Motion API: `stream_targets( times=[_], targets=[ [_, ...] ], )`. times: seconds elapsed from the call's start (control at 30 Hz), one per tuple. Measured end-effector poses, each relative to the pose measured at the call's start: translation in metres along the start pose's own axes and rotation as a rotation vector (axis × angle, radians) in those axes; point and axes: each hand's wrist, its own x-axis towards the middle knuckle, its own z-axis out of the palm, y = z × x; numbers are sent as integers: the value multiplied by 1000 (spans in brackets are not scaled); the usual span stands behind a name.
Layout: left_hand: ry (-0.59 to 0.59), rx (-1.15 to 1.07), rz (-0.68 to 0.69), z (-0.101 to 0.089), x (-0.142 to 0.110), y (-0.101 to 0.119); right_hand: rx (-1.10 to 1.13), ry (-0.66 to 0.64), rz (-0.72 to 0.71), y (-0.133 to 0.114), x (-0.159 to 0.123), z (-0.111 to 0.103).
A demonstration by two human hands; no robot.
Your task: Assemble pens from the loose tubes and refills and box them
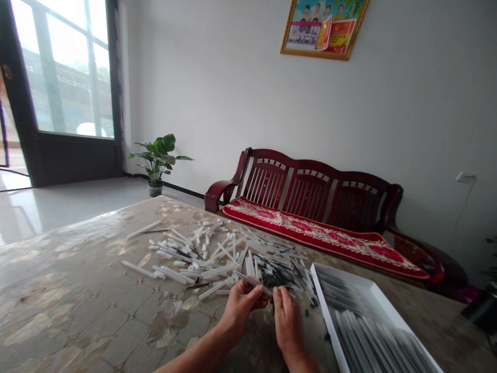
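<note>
- Held item: a white plastic tube [252,283] lies slantwise in the lower middle of the frame, just above the hands and at the near edge of the loose pile.
- Left hand [240,305]: clenched in a pinch grasp, with the thumb and fingers closed around the tube.
- Right hand [287,324]: raised just beside the left hand, with the fingers [280,296] curled at the tube's far end. Contact with the tube cannot be confirmed, and any small item in these fingers cannot be made out.
- Loose pile [217,256]: white plastic tubes and caps lie crossed and scattered at the centre of the table, directly beyond the hands.
- Black parts [275,277]: a dark tangle of thin pieces sits in the pile, close to the tube. Their exact type cannot be determined.
- White tray [330,311]: a shallow tray stands at the lower right, beside the right hand. Long, thin dark-and-white items [368,336] lie in parallel inside it, blurred.
- Table [77,311]: a glossy top with a beige tile-and-floral pattern carries the pile and tray.
- Bench [306,197]: a dark red wooden bench with a slatted back stands beyond the table, with a red patterned cushion [310,233] on its seat.
- Framed poster [324,26]: gold-framed, at the top of the wall. Its writing is too small to read.
- Potted plant [157,160]: stands on the floor, left of the bench.
- Glazed door [62,77]: upper left of the frame.
</note>
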Motion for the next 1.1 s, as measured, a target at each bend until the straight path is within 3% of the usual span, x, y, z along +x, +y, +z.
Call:
stream_targets(
  times=[0.13,0.23,0.4,0.97,1.1],
  targets=[
    [4,19,-10,1,0,1,142,-81,108,1,-1,-4],
    [43,-4,-20,1,1,2,172,-141,90,-7,-3,-11],
    [17,-11,-39,0,0,1,93,-124,4,-11,-4,-13],
    [0,36,-47,0,1,-2,179,-136,96,-3,-5,-10],
    [17,36,-46,-1,1,-1,154,-133,37,-8,-2,-13]
  ],
)
